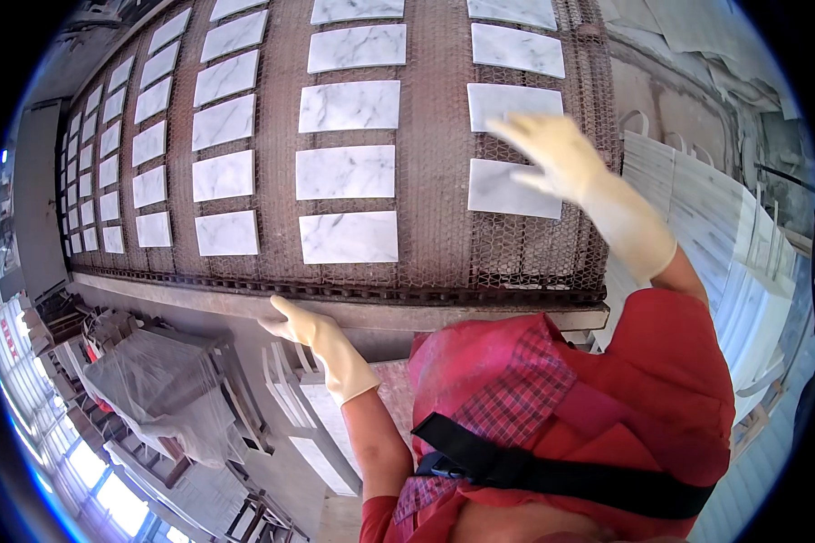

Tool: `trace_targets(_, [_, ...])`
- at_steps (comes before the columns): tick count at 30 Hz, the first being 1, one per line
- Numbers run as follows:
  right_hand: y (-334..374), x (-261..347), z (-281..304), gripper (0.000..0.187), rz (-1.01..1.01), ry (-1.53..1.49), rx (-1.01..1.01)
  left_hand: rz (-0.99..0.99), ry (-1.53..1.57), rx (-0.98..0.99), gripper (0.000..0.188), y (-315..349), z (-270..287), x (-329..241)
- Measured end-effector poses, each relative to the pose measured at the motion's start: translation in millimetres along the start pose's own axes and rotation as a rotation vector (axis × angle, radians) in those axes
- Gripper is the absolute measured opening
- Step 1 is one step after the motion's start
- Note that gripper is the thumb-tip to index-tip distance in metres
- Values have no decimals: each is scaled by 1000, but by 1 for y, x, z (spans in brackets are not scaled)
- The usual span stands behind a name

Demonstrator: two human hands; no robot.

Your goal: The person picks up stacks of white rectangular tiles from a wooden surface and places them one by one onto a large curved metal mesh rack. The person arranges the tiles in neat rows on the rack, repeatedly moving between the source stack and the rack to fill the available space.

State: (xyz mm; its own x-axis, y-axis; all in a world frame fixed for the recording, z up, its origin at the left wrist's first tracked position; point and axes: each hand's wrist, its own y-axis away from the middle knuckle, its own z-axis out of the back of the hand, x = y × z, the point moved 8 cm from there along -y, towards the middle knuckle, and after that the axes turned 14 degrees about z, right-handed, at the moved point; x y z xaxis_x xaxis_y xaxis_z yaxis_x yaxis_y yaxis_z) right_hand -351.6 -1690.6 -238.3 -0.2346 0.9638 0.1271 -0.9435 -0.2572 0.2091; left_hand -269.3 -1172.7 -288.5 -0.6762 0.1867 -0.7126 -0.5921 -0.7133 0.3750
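Observation:
My right hand (557, 161), in a cream rubber glove, is over the right column of white, grey-veined marble tiles. Its fingers are spread and slightly blurred. They overlap a rectangular tile (509, 100) and partly cover the nearer tile (507, 201); whether they touch either one I cannot tell. My left hand (306, 328), gloved alike, is by the pale front rail (380, 315) of the conveyor, thumb apart from the fingers and nothing in it. Beneath the tiles runs a brown wire-mesh conveyor belt (435, 172).
More tiles (348, 172) lie in spaced rows along the belt toward the left. A dark chain edge (380, 294) follows its near side. Large white slabs (697, 213) stand at the right. A plastic-wrapped stack (158, 389) is at the lower left.

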Motion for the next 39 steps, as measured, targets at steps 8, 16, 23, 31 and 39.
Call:
trace_targets(8, [20,54,-31,99,-11,-45,85,-1,51,3,94,6,-2,-1])
trace_targets(16, [18,39,-33,108,28,-80,-10,-3,97,11,90,-2,-4,8])
trace_targets(23, [28,38,-17,89,45,-178,-240,-18,179,-3,89,-7,-7,15])
trace_targets(31, [55,80,26,65,94,-257,-614,-146,349,-68,89,-24,-8,27])
trace_targets(39, [15,223,-17,64,381,-381,-398,-259,550,154,78,-13,0,80])
